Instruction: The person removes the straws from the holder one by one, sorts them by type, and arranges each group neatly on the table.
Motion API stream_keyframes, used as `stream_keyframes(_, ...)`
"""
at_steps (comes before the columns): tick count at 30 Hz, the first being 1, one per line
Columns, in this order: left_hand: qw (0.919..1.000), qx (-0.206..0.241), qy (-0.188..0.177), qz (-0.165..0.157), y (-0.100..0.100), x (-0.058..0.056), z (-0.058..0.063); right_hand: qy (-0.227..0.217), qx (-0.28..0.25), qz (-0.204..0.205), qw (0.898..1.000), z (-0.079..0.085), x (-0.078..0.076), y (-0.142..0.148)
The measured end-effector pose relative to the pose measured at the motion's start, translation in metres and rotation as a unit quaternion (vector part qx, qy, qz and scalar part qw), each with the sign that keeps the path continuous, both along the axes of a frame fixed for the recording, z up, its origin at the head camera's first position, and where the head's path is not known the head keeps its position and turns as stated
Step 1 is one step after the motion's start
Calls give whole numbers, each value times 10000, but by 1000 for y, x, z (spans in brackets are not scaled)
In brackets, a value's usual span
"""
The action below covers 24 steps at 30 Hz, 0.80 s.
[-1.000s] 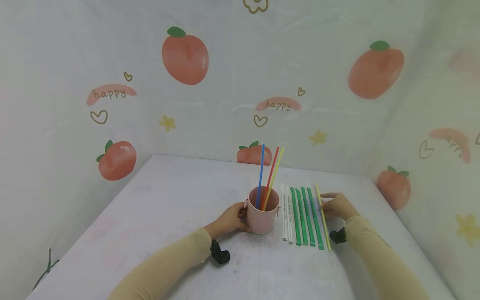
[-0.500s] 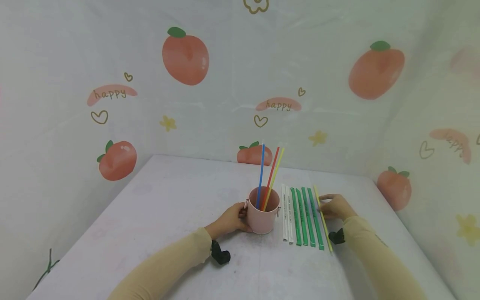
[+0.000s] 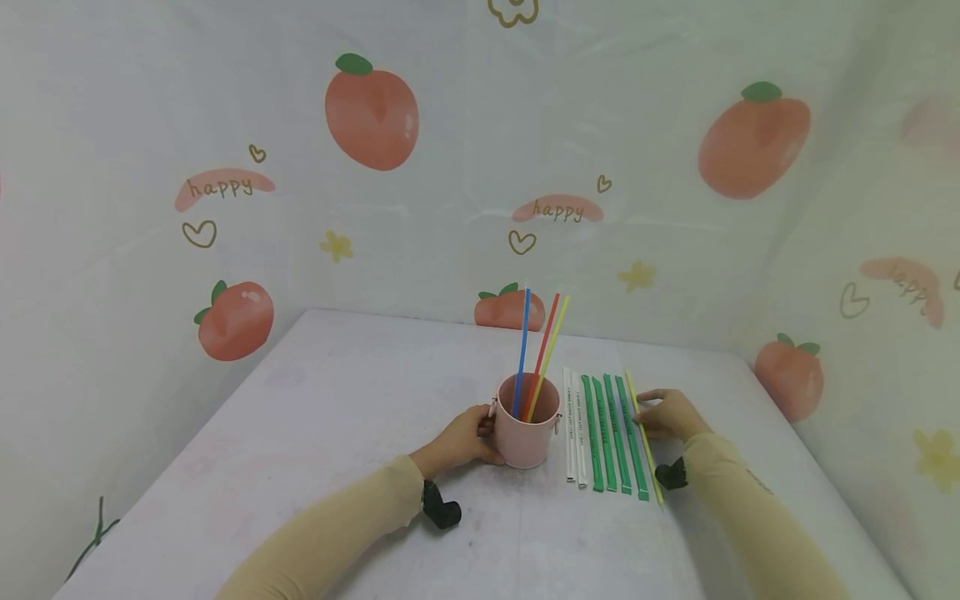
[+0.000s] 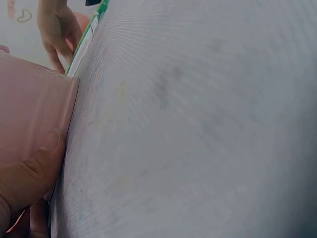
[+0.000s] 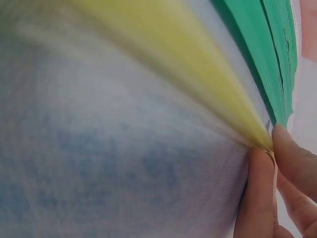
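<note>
A small pink bucket (image 3: 523, 443) stands on the table, held at its left side by my left hand (image 3: 463, 437). In the left wrist view the thumb (image 4: 37, 171) presses the bucket wall. Three straws lean inside the bucket: a blue straw (image 3: 522, 350), a red straw (image 3: 545, 342) and a yellow one (image 3: 553, 342). My right hand (image 3: 667, 414) pinches another yellow straw (image 3: 648, 450) in a clear wrapper, between thumb and finger (image 5: 260, 193). This straw lies along the right end of a row of paper-wrapped straws.
Two white wrapped straws (image 3: 570, 442) and several green wrapped straws (image 3: 611, 433) lie side by side right of the bucket. The white table (image 3: 337, 375) meets a printed curtain (image 3: 450, 167) at the back.
My right hand and the yellow straw have shifted slightly left, closer to the green straws. The left hand and bucket have stayed in place.
</note>
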<state>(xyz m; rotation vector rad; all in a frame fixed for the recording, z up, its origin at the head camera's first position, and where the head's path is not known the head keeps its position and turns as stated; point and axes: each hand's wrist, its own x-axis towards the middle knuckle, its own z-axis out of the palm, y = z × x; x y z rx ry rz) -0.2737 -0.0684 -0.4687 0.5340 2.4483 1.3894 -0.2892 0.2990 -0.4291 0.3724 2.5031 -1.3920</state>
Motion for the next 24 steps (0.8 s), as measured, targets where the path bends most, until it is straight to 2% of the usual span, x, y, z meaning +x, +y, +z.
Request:
stream_keyframes(13, 10000, 36, -26, 6, 0, 0, 0, 23, 86, -70, 9999, -3, -1, 1)
stream_keyframes(24, 10000, 6, -4, 5, -1, 0, 0, -123, 47, -192, 9997, -4, -5, 0)
